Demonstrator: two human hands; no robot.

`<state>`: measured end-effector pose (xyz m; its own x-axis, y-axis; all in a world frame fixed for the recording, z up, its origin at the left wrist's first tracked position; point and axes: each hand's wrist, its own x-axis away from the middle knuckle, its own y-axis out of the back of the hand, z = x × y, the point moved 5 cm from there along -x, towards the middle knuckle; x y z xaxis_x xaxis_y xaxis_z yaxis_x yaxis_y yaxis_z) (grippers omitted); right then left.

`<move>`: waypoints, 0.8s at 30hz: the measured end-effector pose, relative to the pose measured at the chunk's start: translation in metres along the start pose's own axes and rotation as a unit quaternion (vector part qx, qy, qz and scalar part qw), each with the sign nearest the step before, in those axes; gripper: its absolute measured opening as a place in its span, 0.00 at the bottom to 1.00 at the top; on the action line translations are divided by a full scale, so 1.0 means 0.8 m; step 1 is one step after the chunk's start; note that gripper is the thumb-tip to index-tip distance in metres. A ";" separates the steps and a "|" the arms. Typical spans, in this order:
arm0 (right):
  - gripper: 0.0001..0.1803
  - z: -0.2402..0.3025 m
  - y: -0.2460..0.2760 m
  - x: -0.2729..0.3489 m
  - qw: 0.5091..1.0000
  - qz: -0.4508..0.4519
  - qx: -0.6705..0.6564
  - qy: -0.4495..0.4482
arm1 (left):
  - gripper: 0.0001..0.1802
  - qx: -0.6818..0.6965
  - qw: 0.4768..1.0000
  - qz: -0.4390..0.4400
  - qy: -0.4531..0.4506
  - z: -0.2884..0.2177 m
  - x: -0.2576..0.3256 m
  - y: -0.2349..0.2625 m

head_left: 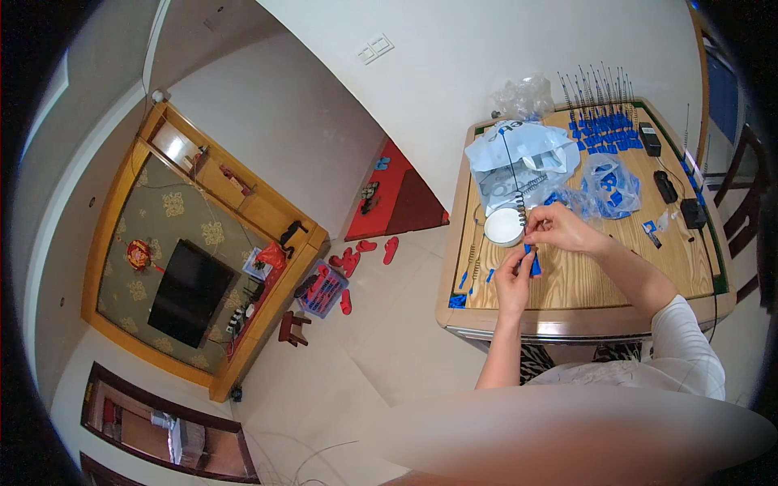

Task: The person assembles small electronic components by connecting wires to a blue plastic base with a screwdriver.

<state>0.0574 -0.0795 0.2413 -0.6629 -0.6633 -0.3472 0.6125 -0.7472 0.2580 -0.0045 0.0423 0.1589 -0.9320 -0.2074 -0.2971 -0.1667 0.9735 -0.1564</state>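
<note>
My left hand (512,281) is closed on a small blue block (532,261) just above the near part of the wooden table. My right hand (562,230) pinches the lower end of a dark coil spring (520,202), right above the block. From the spring a thin dark stem with a small blue tip rises upward. Whether the spring's end sits inside the block cannot be made out, because my fingers cover it. Beside my fingers stands a white round bowl (503,228). Left of my left hand, loose springs (470,263) lie on the tabletop.
A white plastic bag (519,154) and a clear bag with blue pieces (613,188) lie beyond my hands. Blue blocks bearing upright springs (604,130) stand in rows at the far right. Black devices (649,139) and a black adapter (693,213) lie along the right side.
</note>
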 end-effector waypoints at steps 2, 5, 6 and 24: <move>0.05 -0.003 0.000 0.003 1.000 0.002 0.021 -0.003 | 0.09 -0.041 0.999 0.011 -0.006 0.012 -0.003 0.003; 0.06 -0.008 -0.001 0.009 0.997 0.000 0.079 0.005 | 0.10 -0.034 0.999 0.011 -0.003 0.030 -0.004 0.003; 0.06 -0.011 -0.001 0.011 0.998 -0.003 0.061 -0.004 | 0.10 -0.033 0.999 0.011 -0.002 0.037 -0.005 0.004; 0.07 -0.048 0.007 0.022 0.993 -0.028 0.112 0.017 | 0.10 -0.066 0.994 0.073 -0.044 0.083 -0.010 0.001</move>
<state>0.0655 -0.0939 0.2021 -0.6757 -0.6213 -0.3966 0.4612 -0.7761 0.4301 0.0243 0.0385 0.0988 -0.9184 -0.0641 -0.3904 -0.0771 0.9969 0.0178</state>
